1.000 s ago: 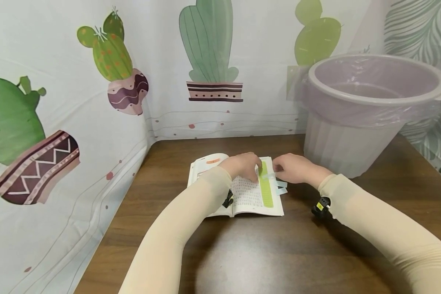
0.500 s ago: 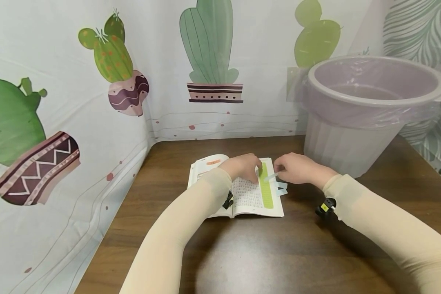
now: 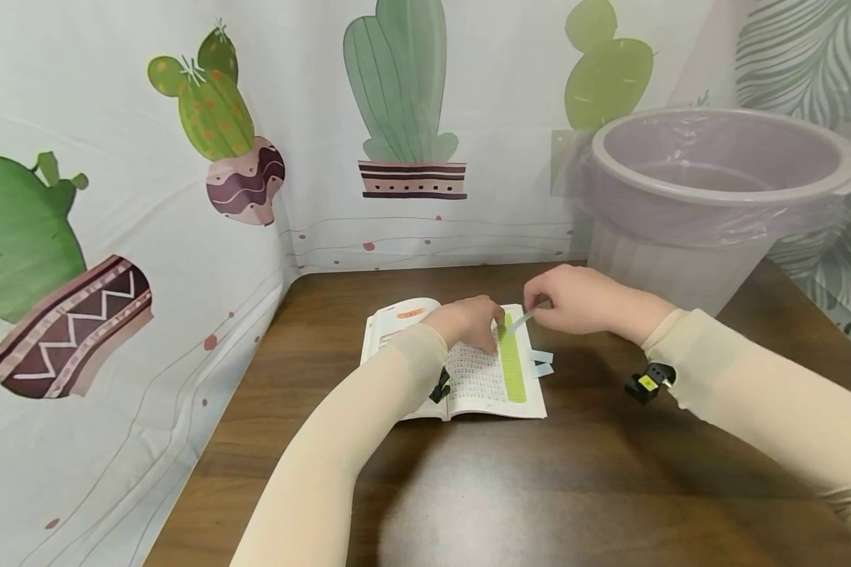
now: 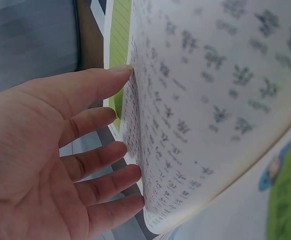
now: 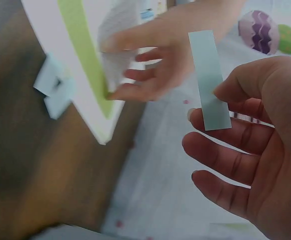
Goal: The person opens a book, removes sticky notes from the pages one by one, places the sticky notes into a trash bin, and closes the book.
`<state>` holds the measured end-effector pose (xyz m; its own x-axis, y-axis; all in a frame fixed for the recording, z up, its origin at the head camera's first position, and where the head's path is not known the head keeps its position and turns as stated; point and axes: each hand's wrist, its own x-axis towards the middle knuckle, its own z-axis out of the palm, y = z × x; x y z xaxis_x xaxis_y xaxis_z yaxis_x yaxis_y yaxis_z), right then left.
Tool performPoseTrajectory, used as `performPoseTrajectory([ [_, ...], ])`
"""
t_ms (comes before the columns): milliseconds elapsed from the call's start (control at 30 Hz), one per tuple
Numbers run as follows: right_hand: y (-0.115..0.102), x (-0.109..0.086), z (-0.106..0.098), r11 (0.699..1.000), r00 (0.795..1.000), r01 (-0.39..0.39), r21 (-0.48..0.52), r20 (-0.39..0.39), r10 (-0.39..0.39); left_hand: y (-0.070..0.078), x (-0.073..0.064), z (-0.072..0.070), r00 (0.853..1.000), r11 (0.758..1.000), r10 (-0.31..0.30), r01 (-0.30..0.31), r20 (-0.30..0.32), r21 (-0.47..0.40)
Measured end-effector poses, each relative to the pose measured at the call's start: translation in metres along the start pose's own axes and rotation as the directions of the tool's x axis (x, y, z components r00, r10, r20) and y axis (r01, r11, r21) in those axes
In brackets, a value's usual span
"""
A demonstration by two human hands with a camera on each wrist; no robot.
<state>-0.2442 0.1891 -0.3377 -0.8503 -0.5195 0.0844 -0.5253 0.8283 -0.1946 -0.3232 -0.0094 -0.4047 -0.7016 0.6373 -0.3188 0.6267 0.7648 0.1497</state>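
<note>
An open book [image 3: 471,378] with printed pages and a green column on its right page lies on the table. My left hand [image 3: 468,321] rests on that page; in the left wrist view its fingers are extended and their tips touch the paper. My right hand [image 3: 574,299] is above the book's right edge, pinching a pale blue-green sticky tab [image 5: 210,80] between thumb and index finger. The strip hangs free of the page in the right wrist view, with the other fingers loosely bent. Two pale blue tabs [image 3: 542,362] stick out from the book's right edge.
A large lilac-grey bin [image 3: 681,228] lined with a clear bag stands at the back right of the wooden table [image 3: 468,488]. Cactus-print cloth [image 3: 510,213] hangs behind and along the left side.
My right hand has moved up and slightly right, lifting the tab away from the page. The left hand stays in place on the book.
</note>
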Motion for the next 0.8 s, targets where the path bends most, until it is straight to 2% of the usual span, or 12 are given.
performPoseTrajectory([
  [200,-0.020,0.000,-0.042,0.995,0.997,0.074,-0.064,-0.019,-0.075,0.000,0.000,0.000,1.000,0.999,-0.015,0.015,0.000,-0.036],
  [500,-0.043,-0.001,-0.121,0.982,0.980,0.160,-0.099,-0.105,-0.171,0.002,-0.002,0.000,1.000,1.000,-0.011,0.011,0.012,0.001],
  [633,-0.044,0.001,-0.158,0.982,0.980,0.143,-0.120,-0.122,-0.158,0.005,-0.005,-0.001,0.999,1.000,-0.025,0.025,0.021,-0.005],
  [800,-0.030,0.008,-0.198,0.973,0.969,0.101,-0.207,-0.200,-0.143,0.003,-0.008,-0.001,1.000,1.000,-0.023,0.022,0.018,0.003],
])
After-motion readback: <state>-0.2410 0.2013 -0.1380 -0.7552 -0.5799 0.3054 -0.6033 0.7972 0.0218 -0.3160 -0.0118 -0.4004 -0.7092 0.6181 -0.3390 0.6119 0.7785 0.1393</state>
